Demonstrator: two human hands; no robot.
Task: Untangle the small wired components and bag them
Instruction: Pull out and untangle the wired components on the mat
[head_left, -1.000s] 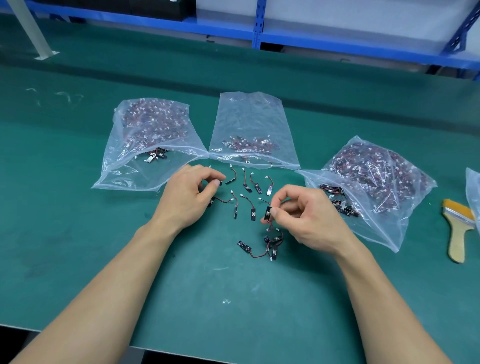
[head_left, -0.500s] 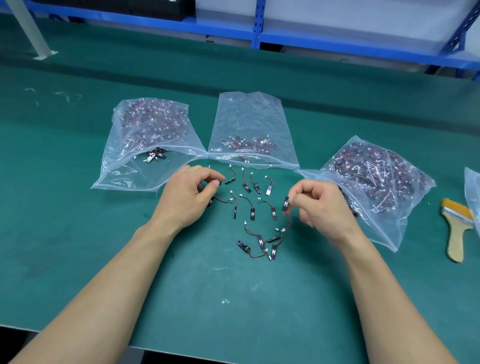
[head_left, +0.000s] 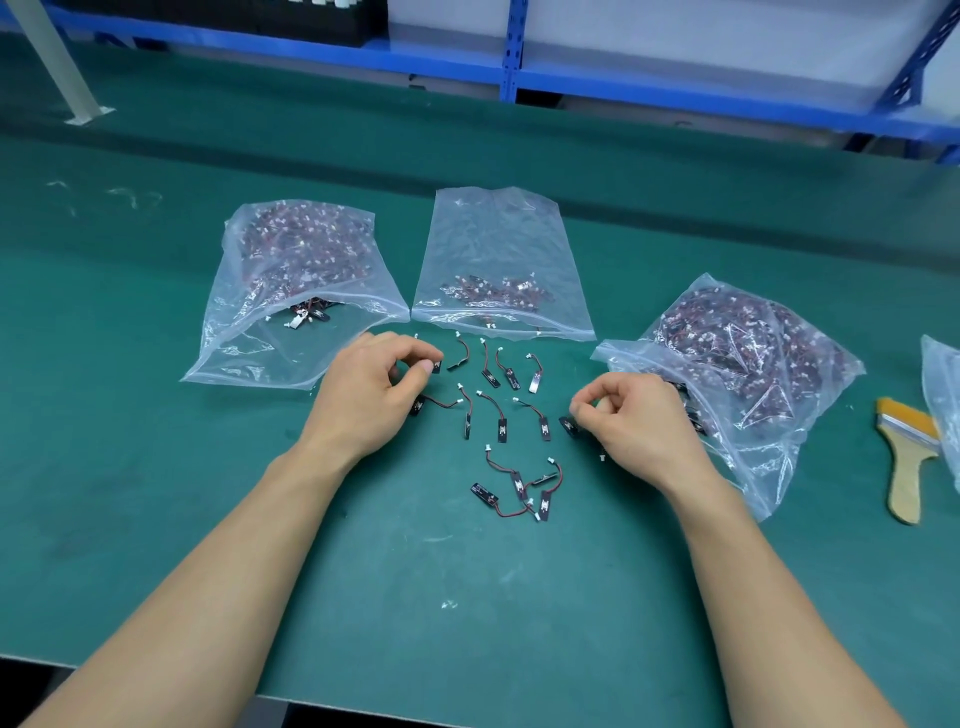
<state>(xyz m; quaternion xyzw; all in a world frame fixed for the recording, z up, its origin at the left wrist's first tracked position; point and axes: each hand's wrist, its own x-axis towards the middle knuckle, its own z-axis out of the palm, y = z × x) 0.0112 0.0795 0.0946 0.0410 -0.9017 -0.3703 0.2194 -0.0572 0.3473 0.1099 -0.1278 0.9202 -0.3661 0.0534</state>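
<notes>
Right hand (head_left: 634, 421) lowered, component (head_left: 569, 425) pinched in grip

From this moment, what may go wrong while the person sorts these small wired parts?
1. The tangled cluster lies close to the sorted rows; pulling it apart may drag neat pieces out of line.
2. The right hand pinches one component beside the right bag, whose mouth looks open; parts there might mix with it.
</notes>
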